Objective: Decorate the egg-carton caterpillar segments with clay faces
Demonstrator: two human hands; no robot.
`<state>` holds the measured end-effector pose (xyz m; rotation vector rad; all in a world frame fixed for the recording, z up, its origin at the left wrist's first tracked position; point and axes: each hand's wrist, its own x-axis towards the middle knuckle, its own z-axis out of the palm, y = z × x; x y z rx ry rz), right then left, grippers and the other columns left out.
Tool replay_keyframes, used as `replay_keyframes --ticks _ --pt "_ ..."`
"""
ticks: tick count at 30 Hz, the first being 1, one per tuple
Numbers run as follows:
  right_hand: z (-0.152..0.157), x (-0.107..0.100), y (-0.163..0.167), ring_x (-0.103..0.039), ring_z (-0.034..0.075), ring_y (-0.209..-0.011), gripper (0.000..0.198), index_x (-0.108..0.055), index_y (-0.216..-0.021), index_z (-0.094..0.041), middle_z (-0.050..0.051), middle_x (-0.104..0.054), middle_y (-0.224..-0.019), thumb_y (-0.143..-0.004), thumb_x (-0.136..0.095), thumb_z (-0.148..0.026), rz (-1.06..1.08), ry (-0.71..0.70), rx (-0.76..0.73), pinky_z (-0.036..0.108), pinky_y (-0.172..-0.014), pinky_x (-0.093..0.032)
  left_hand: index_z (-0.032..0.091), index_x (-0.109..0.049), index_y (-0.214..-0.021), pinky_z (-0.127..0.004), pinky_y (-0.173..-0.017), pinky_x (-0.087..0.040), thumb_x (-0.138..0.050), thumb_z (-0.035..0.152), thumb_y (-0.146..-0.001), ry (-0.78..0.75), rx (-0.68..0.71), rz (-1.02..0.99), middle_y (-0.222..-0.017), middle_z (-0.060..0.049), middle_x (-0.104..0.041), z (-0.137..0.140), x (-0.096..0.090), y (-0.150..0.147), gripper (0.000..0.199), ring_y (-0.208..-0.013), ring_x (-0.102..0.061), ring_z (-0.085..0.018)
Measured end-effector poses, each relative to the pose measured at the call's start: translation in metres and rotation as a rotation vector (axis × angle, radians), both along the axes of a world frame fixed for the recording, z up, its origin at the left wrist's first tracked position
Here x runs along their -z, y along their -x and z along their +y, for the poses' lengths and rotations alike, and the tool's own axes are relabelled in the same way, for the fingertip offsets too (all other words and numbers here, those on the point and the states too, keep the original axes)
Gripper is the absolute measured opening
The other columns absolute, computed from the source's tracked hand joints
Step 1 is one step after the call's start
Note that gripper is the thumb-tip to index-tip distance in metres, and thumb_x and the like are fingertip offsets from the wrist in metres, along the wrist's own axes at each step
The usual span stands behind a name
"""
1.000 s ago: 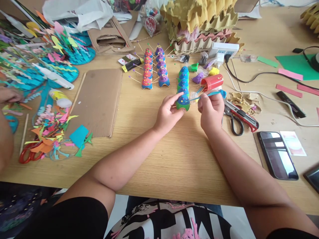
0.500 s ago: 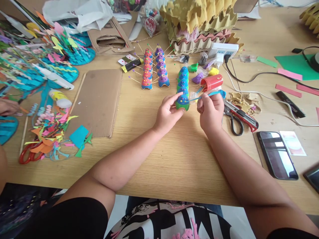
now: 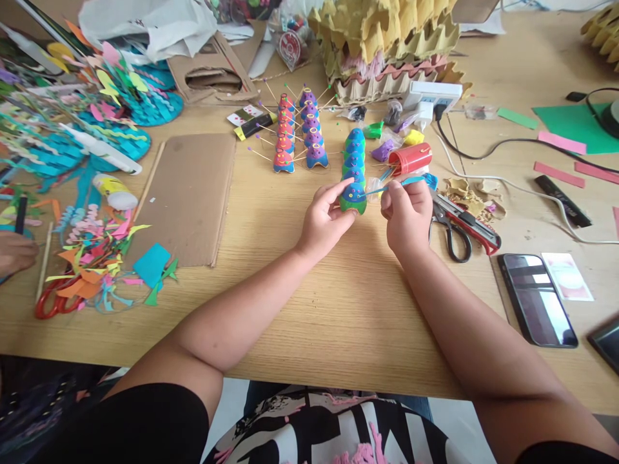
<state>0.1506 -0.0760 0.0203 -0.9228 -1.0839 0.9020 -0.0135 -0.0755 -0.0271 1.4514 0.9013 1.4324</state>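
A blue and green egg-carton caterpillar (image 3: pixel 354 158) lies lengthwise on the table, its face end towards me. My left hand (image 3: pixel 325 222) grips that near end from the left, thumb low and fingers on top. In my right hand (image 3: pixel 409 216) a thin blue modelling tool (image 3: pixel 382 189) is pinched, its tip at the caterpillar's face. Further back stand a red and blue caterpillar (image 3: pixel 284 135) and a purple and blue caterpillar (image 3: pixel 312 132), with pin-like sticks poking out. Beside my right hand lie a red cup (image 3: pixel 410 158) on its side and black-handled scissors (image 3: pixel 453 235).
A red utility knife (image 3: pixel 476 229), a phone (image 3: pixel 538 299) and a power strip (image 3: pixel 434 95) with cables are on the right. Egg trays (image 3: pixel 387 38) are stacked behind. Cardboard (image 3: pixel 186 200) and paper scraps (image 3: pixel 97 258) lie left, where another person's hand (image 3: pixel 17 253) rests.
The modelling tool's rear end has swung slightly while its tip stays by the face. At the left edge the other person's hand has moved nearer. The caterpillar and my left hand hold still.
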Motion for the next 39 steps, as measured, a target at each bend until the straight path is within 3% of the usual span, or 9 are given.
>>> replay_keyframes --ticks 11,18,29,39 --pt "0.0 -0.0007 0.001 -0.046 0.01 -0.054 0.043 -0.053 -0.085 -0.027 -0.008 -0.05 -0.061 -0.092 -0.079 -0.061 0.026 0.015 0.006 0.026 -0.053 -0.037 0.029 -0.07 -0.146 -0.033 -0.109 -0.064 -0.083 0.028 -0.09 0.009 -0.003 0.007 -0.148 -0.008 -0.063 -0.0008 -0.0012 0.0 0.058 -0.128 -0.072 -0.023" --pt "-0.0001 0.0007 0.0004 -0.044 0.009 -0.054 0.046 -0.05 -0.082 -0.027 -0.007 -0.049 -0.061 -0.095 -0.075 -0.064 0.01 -0.006 -0.008 0.025 -0.05 -0.033 0.029 -0.07 -0.145 -0.033 -0.109 -0.064 -0.082 0.026 -0.089 0.0 -0.004 -0.009 -0.144 -0.008 -0.064 -0.0006 -0.001 -0.0006 0.057 -0.127 -0.072 -0.023" --pt "0.0015 0.0033 -0.0012 -0.049 0.011 -0.058 0.041 -0.053 -0.086 -0.027 -0.007 -0.051 -0.063 -0.094 -0.077 -0.058 -0.003 0.012 0.008 0.026 -0.055 -0.039 0.029 -0.071 -0.144 -0.034 -0.11 -0.064 -0.082 0.024 -0.087 0.01 -0.014 0.002 -0.144 -0.008 -0.065 -0.0007 -0.0024 -0.0002 0.058 -0.128 -0.071 -0.023" --pt "-0.001 -0.0002 0.0015 -0.046 0.01 -0.056 0.044 -0.052 -0.085 -0.027 -0.007 -0.049 -0.062 -0.094 -0.075 -0.064 0.011 0.011 -0.003 0.026 -0.052 -0.034 0.028 -0.071 -0.144 -0.033 -0.109 -0.063 -0.083 0.026 -0.088 0.014 -0.009 0.004 -0.146 -0.009 -0.065 -0.0014 -0.0039 0.0001 0.058 -0.127 -0.072 -0.023"
